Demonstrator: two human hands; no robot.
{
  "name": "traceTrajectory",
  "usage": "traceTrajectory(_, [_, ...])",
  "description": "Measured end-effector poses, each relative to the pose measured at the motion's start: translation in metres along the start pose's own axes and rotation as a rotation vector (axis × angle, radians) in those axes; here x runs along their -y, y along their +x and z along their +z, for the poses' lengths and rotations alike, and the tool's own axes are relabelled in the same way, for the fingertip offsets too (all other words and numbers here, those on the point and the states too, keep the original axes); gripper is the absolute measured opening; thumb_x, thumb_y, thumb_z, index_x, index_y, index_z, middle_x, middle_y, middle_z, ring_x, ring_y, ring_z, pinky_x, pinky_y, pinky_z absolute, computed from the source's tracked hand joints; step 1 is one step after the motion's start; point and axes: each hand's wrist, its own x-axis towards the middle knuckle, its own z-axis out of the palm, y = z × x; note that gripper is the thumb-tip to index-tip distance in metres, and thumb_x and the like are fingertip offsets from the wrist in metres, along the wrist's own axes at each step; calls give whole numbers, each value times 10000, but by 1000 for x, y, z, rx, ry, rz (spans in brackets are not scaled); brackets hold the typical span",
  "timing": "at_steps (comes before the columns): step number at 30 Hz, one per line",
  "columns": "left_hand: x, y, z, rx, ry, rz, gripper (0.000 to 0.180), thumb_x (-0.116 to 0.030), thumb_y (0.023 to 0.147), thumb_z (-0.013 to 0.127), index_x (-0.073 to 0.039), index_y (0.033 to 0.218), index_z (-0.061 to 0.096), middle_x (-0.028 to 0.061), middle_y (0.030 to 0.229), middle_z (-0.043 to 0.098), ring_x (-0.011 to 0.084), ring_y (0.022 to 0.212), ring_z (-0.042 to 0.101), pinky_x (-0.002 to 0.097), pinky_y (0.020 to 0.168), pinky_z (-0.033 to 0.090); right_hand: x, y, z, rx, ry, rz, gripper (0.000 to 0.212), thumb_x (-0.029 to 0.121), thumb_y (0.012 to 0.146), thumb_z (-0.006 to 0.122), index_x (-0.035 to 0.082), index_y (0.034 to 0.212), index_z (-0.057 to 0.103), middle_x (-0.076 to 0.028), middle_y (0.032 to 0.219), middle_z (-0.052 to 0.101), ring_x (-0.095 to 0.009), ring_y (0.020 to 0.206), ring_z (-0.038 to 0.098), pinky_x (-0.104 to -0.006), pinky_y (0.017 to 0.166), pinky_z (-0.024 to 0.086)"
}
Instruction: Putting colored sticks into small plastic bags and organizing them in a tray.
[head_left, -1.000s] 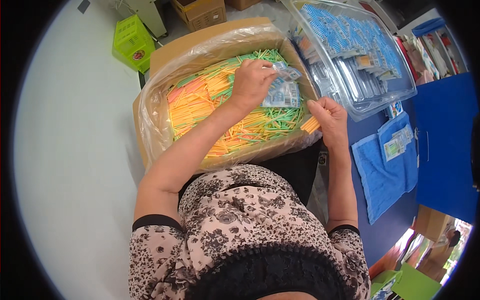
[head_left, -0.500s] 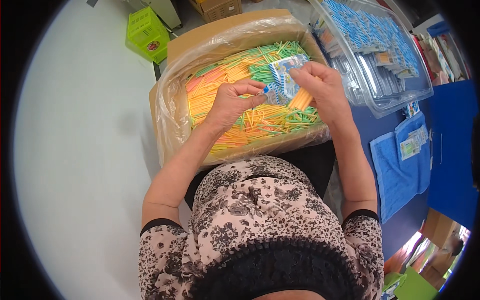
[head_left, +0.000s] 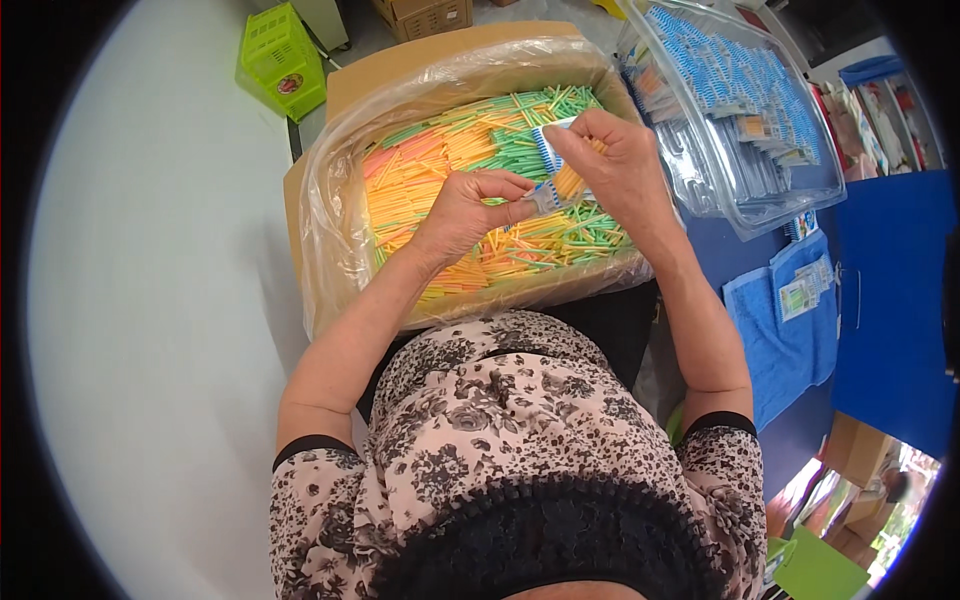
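My left hand is closed, pinching the edge of a small clear packet with blue printing between thumb and fingers. My right hand grips a bundle of thin orange sticks, its lower ends at the packet's mouth. Whether those ends are inside the packet I cannot tell. Another blue-and-white packet shows behind the right fingers; what holds it is hidden. Beneath both hands is a cardboard box lined with clear plastic, full of loose thin sticks in yellow, orange, pink and green.
At the right, a clear plastic bin holds many blue-and-white packets. A blue towel with several packets lies on the blue table. A green crate stands at the far left, beside a pale surface.
My right hand has moved left and tipped the orange sticks toward the small packet in my left hand. The blue-and-white packet is now mostly hidden behind the right hand. The view has shifted slightly.
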Motion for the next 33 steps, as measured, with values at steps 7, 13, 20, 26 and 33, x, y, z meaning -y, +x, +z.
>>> traceTrajectory(7, [2, 0, 1, -9, 1, 26, 142, -93, 784, 742, -28, 909, 729, 74, 982, 673, 141, 916, 597, 279, 831, 469, 1, 5, 0, 76, -113, -42, 286, 187, 848, 673, -25, 690, 564, 2, 559, 444, -41, 569, 383, -251, 481, 334])
traceTrajectory(13, [5, 0, 1, 36, 76, 63, 148, -60, 803, 718, -32, 949, 726, 65, 993, 647, 133, 926, 583, 273, 845, 451, 3, 12, -4, 101, -150, 15, 310, 203, 851, 670, -27, 673, 561, 8, 557, 438, -40, 569, 382, -250, 480, 327])
traceTrajectory(20, [5, 4, -1, -2, -22, -24, 161, -70, 791, 731, -35, 948, 728, 68, 1007, 646, 138, 933, 583, 274, 851, 449, -7, 9, -12, 105, 87, 134, 323, 200, 852, 670, -17, 647, 546, 36, 549, 417, -34, 561, 363, -245, 472, 302])
traceTrajectory(26, [4, 3, 1, 12, -26, -32, 169, -77, 790, 734, -42, 955, 729, 68, 1012, 644, 139, 937, 581, 276, 852, 449, -12, 6, -4, 111, 86, 94, 325, 195, 853, 667, -9, 635, 540, 59, 550, 411, -26, 562, 356, -238, 470, 295])
traceTrajectory(33, [4, 4, 1, 17, -64, -59, 163, -68, 792, 728, -28, 950, 726, 73, 1039, 638, 137, 942, 579, 276, 855, 454, -9, 6, -5, 77, -25, 59, 288, 179, 852, 663, -25, 676, 561, 23, 556, 437, -36, 567, 381, -250, 472, 320])
